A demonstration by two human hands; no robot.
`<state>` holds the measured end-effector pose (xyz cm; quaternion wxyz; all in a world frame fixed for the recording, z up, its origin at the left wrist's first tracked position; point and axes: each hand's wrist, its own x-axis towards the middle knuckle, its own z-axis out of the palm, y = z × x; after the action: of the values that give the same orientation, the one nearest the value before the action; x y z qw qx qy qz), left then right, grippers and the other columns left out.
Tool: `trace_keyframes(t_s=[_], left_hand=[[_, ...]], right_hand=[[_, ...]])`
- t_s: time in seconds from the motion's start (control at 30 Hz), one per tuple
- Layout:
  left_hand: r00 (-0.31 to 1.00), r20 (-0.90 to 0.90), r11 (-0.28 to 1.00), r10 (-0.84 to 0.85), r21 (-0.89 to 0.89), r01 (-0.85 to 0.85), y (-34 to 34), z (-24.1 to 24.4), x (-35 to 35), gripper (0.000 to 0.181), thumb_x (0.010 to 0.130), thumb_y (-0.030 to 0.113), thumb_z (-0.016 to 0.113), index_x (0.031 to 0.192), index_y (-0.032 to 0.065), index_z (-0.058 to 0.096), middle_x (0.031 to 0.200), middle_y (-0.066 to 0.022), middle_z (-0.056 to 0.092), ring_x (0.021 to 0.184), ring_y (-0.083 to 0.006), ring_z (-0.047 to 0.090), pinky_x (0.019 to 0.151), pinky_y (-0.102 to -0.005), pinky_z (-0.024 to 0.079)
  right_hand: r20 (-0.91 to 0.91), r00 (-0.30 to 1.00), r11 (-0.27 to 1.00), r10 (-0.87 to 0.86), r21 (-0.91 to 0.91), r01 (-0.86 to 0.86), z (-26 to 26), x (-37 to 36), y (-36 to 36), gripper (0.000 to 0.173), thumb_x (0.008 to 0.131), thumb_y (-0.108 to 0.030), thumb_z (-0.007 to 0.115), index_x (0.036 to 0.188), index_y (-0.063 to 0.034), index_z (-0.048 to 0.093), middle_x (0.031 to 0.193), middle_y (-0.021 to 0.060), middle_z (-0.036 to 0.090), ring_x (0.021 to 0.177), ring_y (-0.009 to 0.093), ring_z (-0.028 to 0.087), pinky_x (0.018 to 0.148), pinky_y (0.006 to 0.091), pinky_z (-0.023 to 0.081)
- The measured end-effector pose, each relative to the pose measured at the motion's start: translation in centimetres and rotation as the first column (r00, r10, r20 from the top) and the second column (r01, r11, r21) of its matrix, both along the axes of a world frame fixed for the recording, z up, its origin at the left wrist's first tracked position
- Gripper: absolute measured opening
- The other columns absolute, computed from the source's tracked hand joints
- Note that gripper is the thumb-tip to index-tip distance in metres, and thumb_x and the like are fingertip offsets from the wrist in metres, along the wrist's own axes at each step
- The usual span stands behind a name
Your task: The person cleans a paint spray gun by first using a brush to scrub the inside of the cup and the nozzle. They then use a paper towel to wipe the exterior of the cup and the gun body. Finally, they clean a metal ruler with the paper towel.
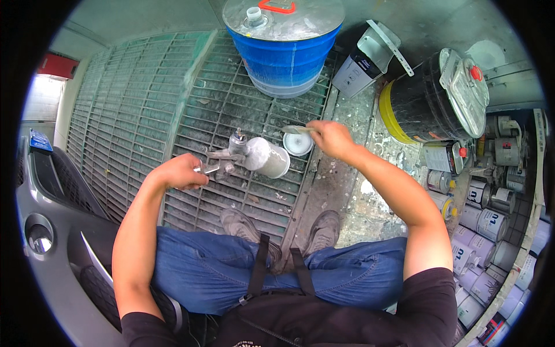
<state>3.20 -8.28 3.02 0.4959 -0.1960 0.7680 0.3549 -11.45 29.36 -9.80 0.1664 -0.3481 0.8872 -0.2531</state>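
Note:
My left hand (pixel 184 171) is closed around the shiny metal handle of what looks like a paint spray gun (pixel 222 157). A small metal cup-like part (pixel 237 142) stands by the gun's body, with a fitting on top. Right beside it is a grey paint-stained cylindrical can (pixel 266 158) on the floor grating. My right hand (pixel 331 136) pinches a brush (pixel 295 129) with pale bristles, held just over a round white lid or shallow cup (pixel 298 144). Whether the bristles touch it, I cannot tell.
Steel floor grating (pixel 204 204) lies underfoot. Ahead stand a blue drum (pixel 288 60), a rectangular tin (pixel 360 69) and a tilted black-and-yellow drum (pixel 425 99). Several paint cans (pixel 483 223) crowd the right side. A dark car bumper (pixel 65 217) is close on my left.

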Motion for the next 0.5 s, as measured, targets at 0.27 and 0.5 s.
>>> trace_keyframes(t_s=[0.27,0.5], left_hand=[[0.989,0.132,0.986,0.073,0.137,-0.091,0.3,-0.2,0.4,0.032,0.089,0.034,0.073,0.08,0.0034,0.065,0.066,-0.001,0.061,0.051,-0.0079,0.051,0.047,-0.0262,0.038],[0.939,0.242,0.921,0.244,0.246,-0.303,0.7,-1.9,1.2,0.023,0.091,0.02,0.07,0.095,-0.0017,0.064,0.068,-0.0025,0.061,0.049,-0.0075,0.049,0.042,-0.0247,0.036]], right_hand=[[-0.027,1.0,0.993,0.009,0.115,-0.006,-2.5,0.7,1.3,0.021,0.092,-0.02,0.057,0.104,-0.0097,0.07,0.091,0.0164,0.072,0.082,0.038,0.069,0.071,0.0504,0.054],[0.056,0.998,0.887,-0.022,-0.459,0.045,9.6,3.0,-3.5,0.028,0.091,-0.019,0.063,0.116,-0.0093,0.07,0.1,0.0144,0.073,0.088,0.035,0.07,0.077,0.0432,0.057]])
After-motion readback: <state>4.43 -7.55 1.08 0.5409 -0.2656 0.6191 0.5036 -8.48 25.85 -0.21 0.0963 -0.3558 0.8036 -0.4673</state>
